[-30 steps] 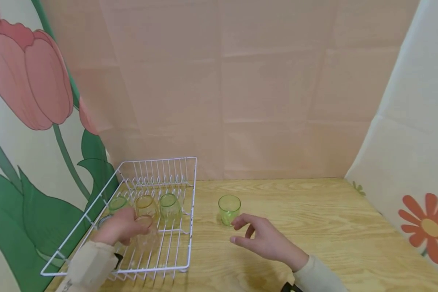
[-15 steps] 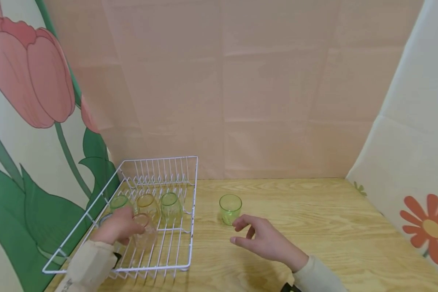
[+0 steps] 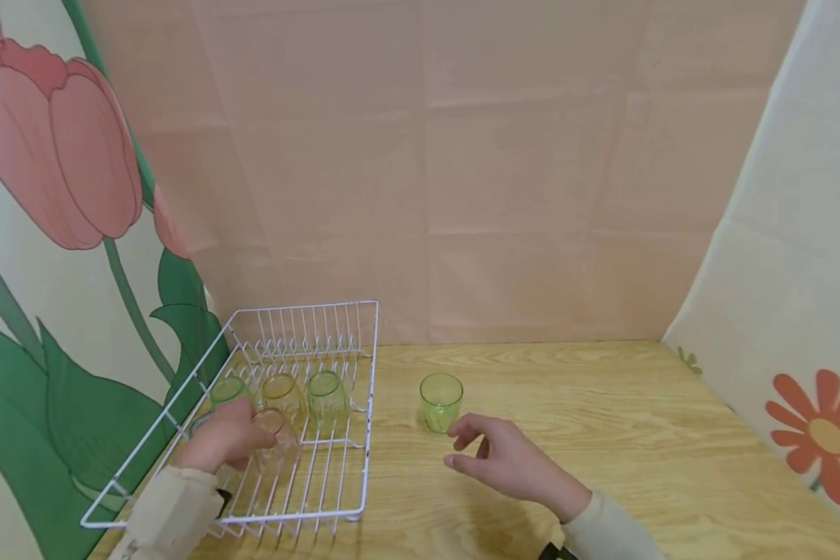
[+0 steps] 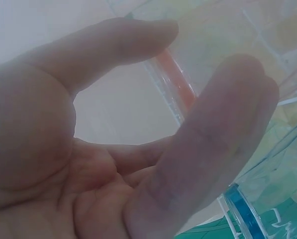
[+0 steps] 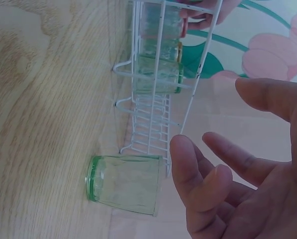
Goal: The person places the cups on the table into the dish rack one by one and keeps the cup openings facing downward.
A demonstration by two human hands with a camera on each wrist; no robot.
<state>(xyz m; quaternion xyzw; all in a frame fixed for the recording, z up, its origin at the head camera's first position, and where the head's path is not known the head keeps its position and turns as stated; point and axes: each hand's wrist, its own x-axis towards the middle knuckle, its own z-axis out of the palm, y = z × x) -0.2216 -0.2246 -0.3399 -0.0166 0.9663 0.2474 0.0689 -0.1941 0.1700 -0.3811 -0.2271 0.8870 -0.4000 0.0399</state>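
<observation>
In the head view, my left hand (image 3: 225, 437) reaches into the white wire dish rack and holds a pale pink glass (image 3: 278, 457), which stands upside down. The left wrist view shows thumb and fingers curved about its reddish base ring (image 4: 179, 82). To the right of the rack, a light green glass (image 3: 441, 406) stands upright on the table. My right hand (image 3: 509, 460) hovers beside it with relaxed, slightly bent fingers and nothing in them. In the right wrist view a gap shows between those fingers and the green glass (image 5: 128, 184).
The dish rack (image 3: 368, 435) also bears an amber glass (image 3: 285, 398), a green glass (image 3: 329, 403), another green glass (image 3: 228, 390) and a blue-ringed glass (image 3: 200, 421), partly hidden by the left hand. Wood-grain table (image 3: 567, 389); a pinkish sheet (image 3: 518, 194) hangs behind.
The pink glass and my left fingertips have shifted slightly left within the rack. My right hand and the upright green glass stay nearly where they were.
</observation>
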